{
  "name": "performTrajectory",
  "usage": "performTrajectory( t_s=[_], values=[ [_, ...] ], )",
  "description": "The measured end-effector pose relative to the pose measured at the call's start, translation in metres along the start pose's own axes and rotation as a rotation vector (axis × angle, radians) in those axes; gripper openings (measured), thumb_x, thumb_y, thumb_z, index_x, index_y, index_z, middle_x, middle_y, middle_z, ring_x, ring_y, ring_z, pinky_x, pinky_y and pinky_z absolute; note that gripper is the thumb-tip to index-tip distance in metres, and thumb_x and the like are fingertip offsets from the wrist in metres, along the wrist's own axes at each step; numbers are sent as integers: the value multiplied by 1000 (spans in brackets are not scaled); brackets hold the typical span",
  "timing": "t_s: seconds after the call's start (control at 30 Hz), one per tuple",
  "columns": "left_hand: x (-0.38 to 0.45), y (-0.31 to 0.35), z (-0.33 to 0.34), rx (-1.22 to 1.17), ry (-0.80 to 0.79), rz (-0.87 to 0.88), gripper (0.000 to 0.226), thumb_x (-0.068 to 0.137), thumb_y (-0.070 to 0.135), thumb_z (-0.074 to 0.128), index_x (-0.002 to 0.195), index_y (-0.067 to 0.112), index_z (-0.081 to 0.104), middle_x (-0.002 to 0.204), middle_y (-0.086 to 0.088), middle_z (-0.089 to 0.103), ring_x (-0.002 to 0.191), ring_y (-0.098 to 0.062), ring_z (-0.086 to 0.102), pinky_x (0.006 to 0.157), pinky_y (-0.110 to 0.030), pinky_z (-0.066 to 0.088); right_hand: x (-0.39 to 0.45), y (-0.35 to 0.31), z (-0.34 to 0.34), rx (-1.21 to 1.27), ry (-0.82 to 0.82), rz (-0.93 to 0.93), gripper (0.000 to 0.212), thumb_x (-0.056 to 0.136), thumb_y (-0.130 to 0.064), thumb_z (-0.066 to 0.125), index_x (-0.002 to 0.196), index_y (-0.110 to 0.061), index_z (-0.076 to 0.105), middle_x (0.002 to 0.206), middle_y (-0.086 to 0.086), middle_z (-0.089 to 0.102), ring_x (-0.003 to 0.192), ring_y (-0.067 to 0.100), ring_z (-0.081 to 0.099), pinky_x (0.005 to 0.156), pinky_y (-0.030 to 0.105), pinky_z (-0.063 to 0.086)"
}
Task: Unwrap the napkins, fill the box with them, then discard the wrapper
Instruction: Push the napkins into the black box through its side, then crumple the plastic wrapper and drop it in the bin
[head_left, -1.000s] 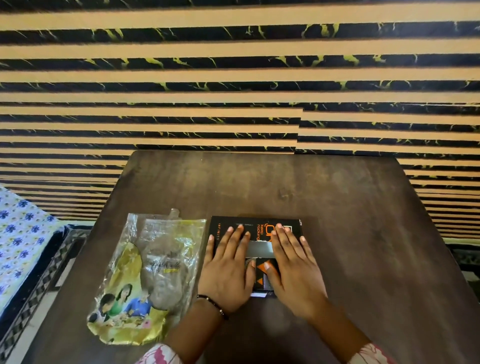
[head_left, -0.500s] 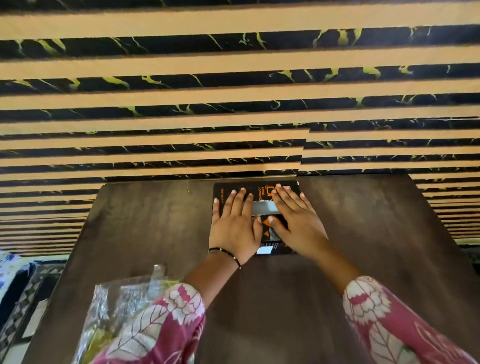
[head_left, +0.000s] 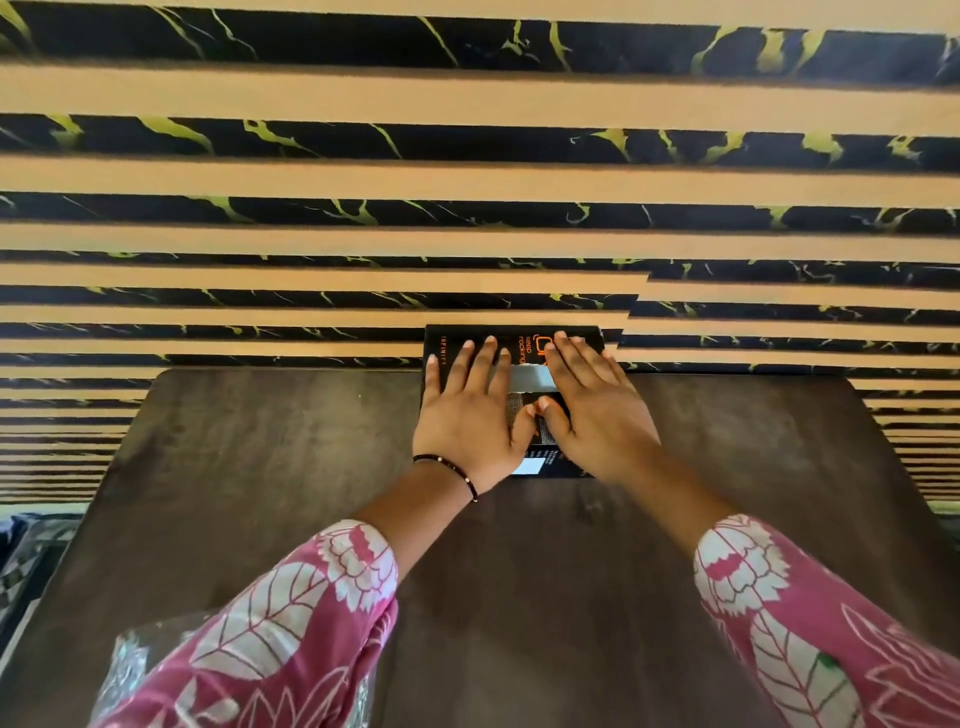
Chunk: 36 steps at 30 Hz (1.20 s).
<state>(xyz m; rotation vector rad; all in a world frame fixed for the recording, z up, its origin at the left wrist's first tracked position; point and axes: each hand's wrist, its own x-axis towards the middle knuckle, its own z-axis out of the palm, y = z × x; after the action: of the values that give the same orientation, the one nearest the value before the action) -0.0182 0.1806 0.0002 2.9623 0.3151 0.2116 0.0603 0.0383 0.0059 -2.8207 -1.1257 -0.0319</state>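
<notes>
At the far edge of the table (head_left: 260, 467), a black box (head_left: 519, 343) is lying flat with its far end reaching past the edge. Both hands are pressing down on its top: left hand (head_left: 465, 410) and right hand (head_left: 592, 415) are lying palm down with fingers spread, each grip open and clasping nothing. Hands are covering most of the lid, so only part of the orange lettering is readable. Napkins are not showing. Near the bottom left corner, a clear wrapper (head_left: 122, 670) is peeking out, mostly hidden by the pink floral sleeve (head_left: 270, 639) and cut off by the frame.
</notes>
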Motion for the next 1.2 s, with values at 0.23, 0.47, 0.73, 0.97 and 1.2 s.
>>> performTrajectory(
  t_s=[0.23, 0.47, 0.73, 0.97, 1.2],
  values=[
    [-6, 5, -12, 5, -49, -1, 67, 86, 55, 14, 145, 23, 10, 156, -1, 15, 144, -24, 8, 115, -53, 1, -4, -10, -17, -58, -97, 50, 62, 94, -45, 13, 147, -15, 6, 158, 6, 5, 146, 18, -1, 117, 34, -3],
    [-118, 14, -41, -136, 47, -9, 64, 86, 49, 21, 143, 19, 22, 151, -6, 30, 142, -26, 18, 115, -52, 7, -106, -64, -37, 36, -5, 28, 57, 94, -27, 35, 146, -11, 17, 156, 13, 17, 145, 24, 9, 116, 35, 0],
    [-310, 2, -11, -37, -181, -76, 63, 86, 49, 30, 139, 15, 28, 147, -10, 37, 137, -32, 31, 115, -52, 15, -286, -120, 23, 152, -254, -58, 66, 78, -35, 37, 143, -30, 24, 149, 6, 38, 135, 25, 38, 108, 42, 25],
    [-365, 4, -15, -157, -333, -644, 83, 87, 51, 42, 145, 16, -6, 157, -10, -1, 142, -35, 8, 107, -64, 19, -326, -122, 36, 281, -308, -40, 69, 81, -33, 43, 145, -25, 20, 155, 4, 20, 143, 24, 19, 115, 40, 12],
    [-348, 60, -12, -427, -384, -386, 84, 80, 50, 38, 145, 16, -4, 154, -11, 8, 142, -31, 9, 111, -54, 23, -342, -112, 34, 362, -339, 91, 83, 75, -59, 25, 146, -17, 17, 157, 6, 14, 145, 21, 10, 117, 31, 8]
  ],
)
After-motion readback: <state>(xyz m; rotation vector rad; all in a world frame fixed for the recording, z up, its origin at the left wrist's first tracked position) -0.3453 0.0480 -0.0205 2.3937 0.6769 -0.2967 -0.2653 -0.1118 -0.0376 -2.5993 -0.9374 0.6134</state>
